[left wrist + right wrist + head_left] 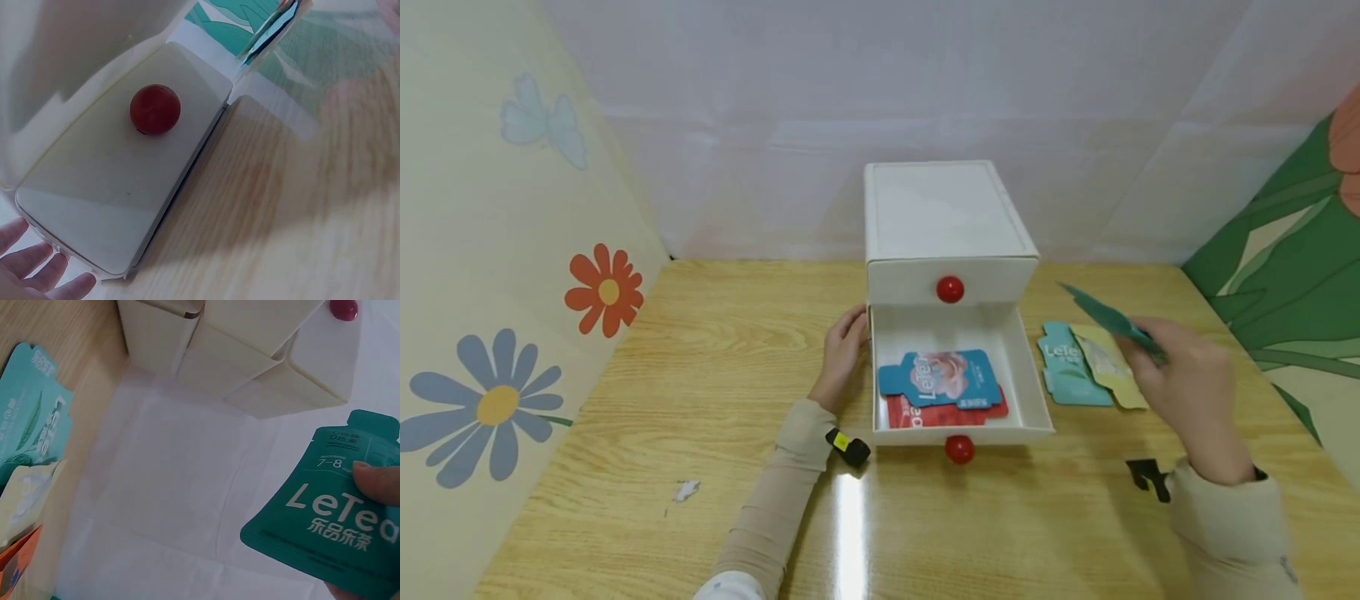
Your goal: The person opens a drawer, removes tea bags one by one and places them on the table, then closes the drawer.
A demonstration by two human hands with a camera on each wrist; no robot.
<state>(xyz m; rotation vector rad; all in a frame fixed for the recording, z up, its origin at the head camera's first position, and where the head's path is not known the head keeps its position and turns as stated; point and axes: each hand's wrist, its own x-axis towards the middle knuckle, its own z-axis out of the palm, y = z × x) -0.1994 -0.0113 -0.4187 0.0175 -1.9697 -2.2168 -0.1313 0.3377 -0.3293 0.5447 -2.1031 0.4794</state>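
My right hand [1183, 379] pinches a dark green LeTea pouch [331, 506] in the air to the right of a small white drawer cabinet [947, 208]. The thumb lies on the pouch's printed face in the right wrist view. My left hand [841, 354] rests against the cabinet's left side, its fingers [37, 275] extended along the lower edge in the left wrist view. One drawer [1037, 421] with a red knob is pulled out. Inside it, a blue pouch [977, 375] overlaps a red pouch [925, 414].
On the wooden table right of the cabinet lie a teal pouch [1071, 379] and a pale yellow pouch [1120, 379], overlapping. An orange packet [22, 559] shows beside them in the right wrist view. A white cloth [760, 125] hangs behind; flower-patterned panels stand at both sides.
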